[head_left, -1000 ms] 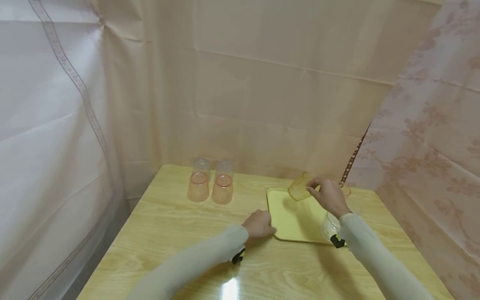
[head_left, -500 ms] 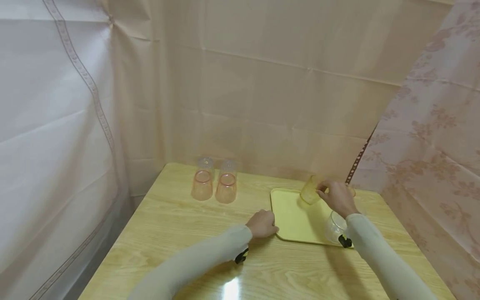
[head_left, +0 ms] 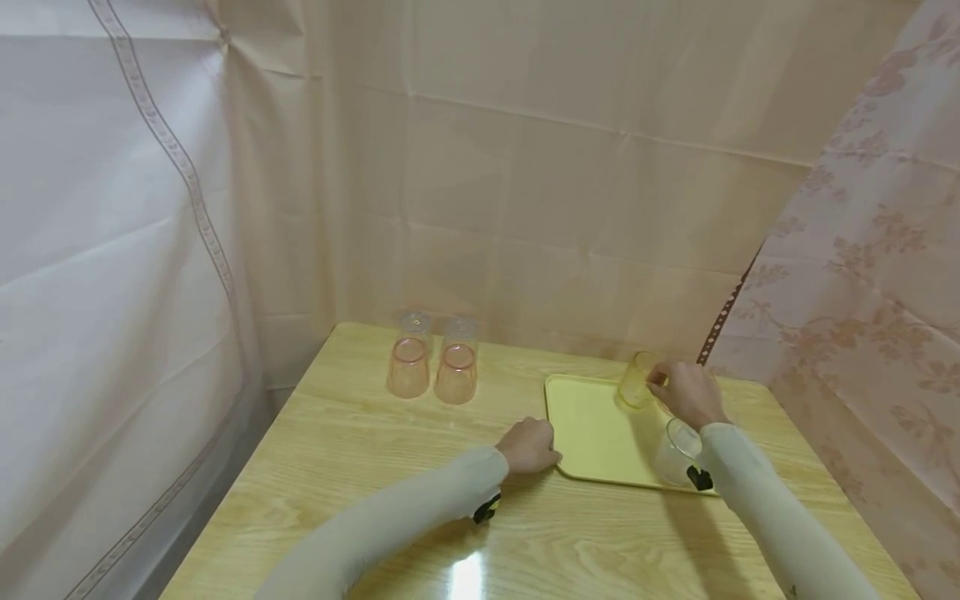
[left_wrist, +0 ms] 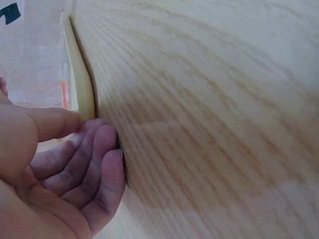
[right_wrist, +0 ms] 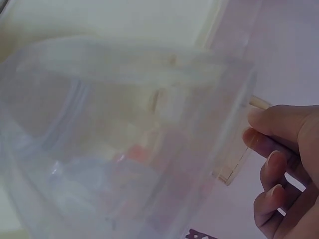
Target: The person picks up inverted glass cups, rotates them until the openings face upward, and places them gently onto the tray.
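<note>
Right hand (head_left: 686,392) grips a yellow cup (head_left: 636,381) at the tray's (head_left: 592,433) far edge; left hand (head_left: 528,446), fingers curled and seemingly empty, steadies the tray's near-left corner on the worktop (head_left: 360,467).

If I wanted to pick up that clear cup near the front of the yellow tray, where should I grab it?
Probably round its side wall, coming from above or the open left, fingers and thumb on opposite sides. The clear cup stands on the yellow tray, and the right hand, holding the yellow cup, has its sleeve crowding the clear cup's right side.
</note>
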